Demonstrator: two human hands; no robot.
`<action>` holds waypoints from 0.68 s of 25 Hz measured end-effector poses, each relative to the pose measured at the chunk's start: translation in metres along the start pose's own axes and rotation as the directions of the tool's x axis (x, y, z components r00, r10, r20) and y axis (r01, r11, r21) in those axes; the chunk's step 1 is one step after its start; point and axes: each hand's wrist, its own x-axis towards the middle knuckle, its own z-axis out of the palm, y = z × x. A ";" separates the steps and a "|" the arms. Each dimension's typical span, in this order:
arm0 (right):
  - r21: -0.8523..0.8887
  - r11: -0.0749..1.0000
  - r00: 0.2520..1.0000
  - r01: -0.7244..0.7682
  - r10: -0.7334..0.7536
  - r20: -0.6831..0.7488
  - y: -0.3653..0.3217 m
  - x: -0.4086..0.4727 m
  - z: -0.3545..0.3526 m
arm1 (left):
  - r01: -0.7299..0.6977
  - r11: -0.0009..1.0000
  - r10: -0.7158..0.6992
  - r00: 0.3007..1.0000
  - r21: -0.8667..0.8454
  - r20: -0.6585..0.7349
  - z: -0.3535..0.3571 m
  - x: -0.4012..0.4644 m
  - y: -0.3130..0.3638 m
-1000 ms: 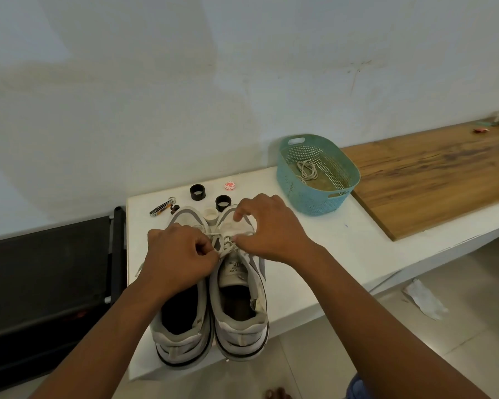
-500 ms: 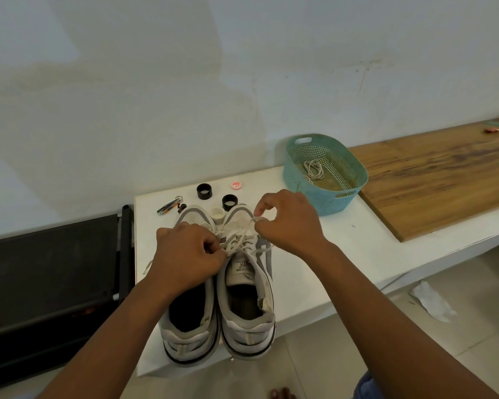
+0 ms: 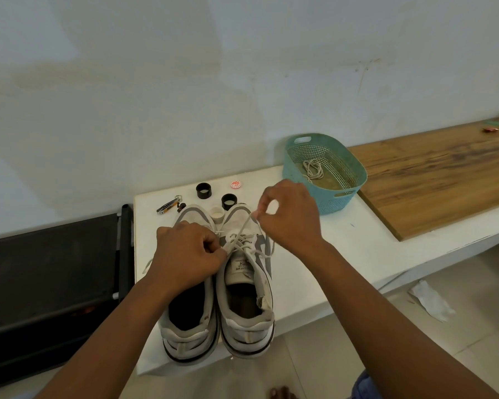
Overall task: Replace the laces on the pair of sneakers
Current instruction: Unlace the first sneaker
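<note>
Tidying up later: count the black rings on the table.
2. One black ring lies behind the left sneaker, near the clippers; the other at the right sneaker's toe. Hands may hide more.

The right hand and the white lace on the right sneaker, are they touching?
Touching. The head view shows the right hand pinching the white lace between its fingertips, the lace running taut down to the right sneaker.

A pale wall [image 3: 242, 82] (blotchy, with a faint tan stain at 10 o'clock) is filling the upper half. A white bench [image 3: 343, 254] is running toward 3 o'clock, a wood board [image 3: 444, 174] lying on it. Tiled floor [image 3: 415, 341] is showing at 5 o'clock.
</note>
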 end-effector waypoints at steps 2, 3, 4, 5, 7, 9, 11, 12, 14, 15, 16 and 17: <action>0.074 0.984 0.974 -0.163 0.172 -0.149 0.006 0.006 -0.008 | -0.003 1.000 0.003 1.000 -0.003 -0.005 0.000 -0.001 0.000; 0.071 0.973 0.956 -0.220 0.229 -0.180 0.009 0.009 -0.010 | -0.003 1.000 0.003 1.000 -0.005 -0.007 0.000 0.000 0.000; 0.036 0.965 0.949 -0.261 0.264 -0.176 0.012 0.010 -0.011 | -0.002 1.000 0.002 1.000 -0.008 -0.011 0.001 0.000 -0.001; -0.007 0.962 0.954 -0.272 0.269 -0.132 0.015 0.010 -0.011 | -0.001 1.000 0.001 1.000 -0.010 -0.014 0.001 -0.001 -0.001; -0.036 0.980 0.979 -0.197 0.198 0.050 0.014 0.007 -0.007 | 0.000 1.000 0.000 1.000 -0.016 -0.013 0.001 -0.001 -0.001; 0.032 0.999 0.975 -0.012 0.004 0.222 0.006 0.002 -0.004 | 0.000 1.000 0.000 1.000 -0.020 -0.004 0.001 -0.001 0.000; 0.056 0.988 0.909 0.144 -0.154 0.387 -0.005 -0.004 0.000 | 0.006 1.000 -0.006 1.000 -0.018 0.007 0.000 -0.001 0.001; 0.036 0.982 0.868 0.186 -0.182 0.462 -0.008 -0.007 0.003 | 0.008 1.000 -0.008 1.000 -0.018 0.012 -0.001 -0.001 0.001; -0.023 0.969 0.822 0.246 -0.196 0.534 -0.012 -0.011 0.008 | 0.013 1.000 -0.012 1.000 -0.020 0.023 -0.002 -0.001 0.001; -0.033 0.964 0.818 0.263 -0.204 0.538 -0.012 -0.012 0.009 | 0.013 1.000 -0.013 1.000 -0.019 0.027 -0.002 -0.001 0.001; -0.026 0.962 0.823 0.271 -0.218 0.525 -0.012 -0.012 0.009 | 0.014 1.000 -0.013 1.000 -0.018 0.028 -0.002 -0.001 0.001; -0.013 0.964 0.841 0.264 -0.224 0.493 -0.012 -0.011 0.009 | 0.015 1.000 -0.015 1.000 -0.019 0.027 -0.002 -0.001 0.002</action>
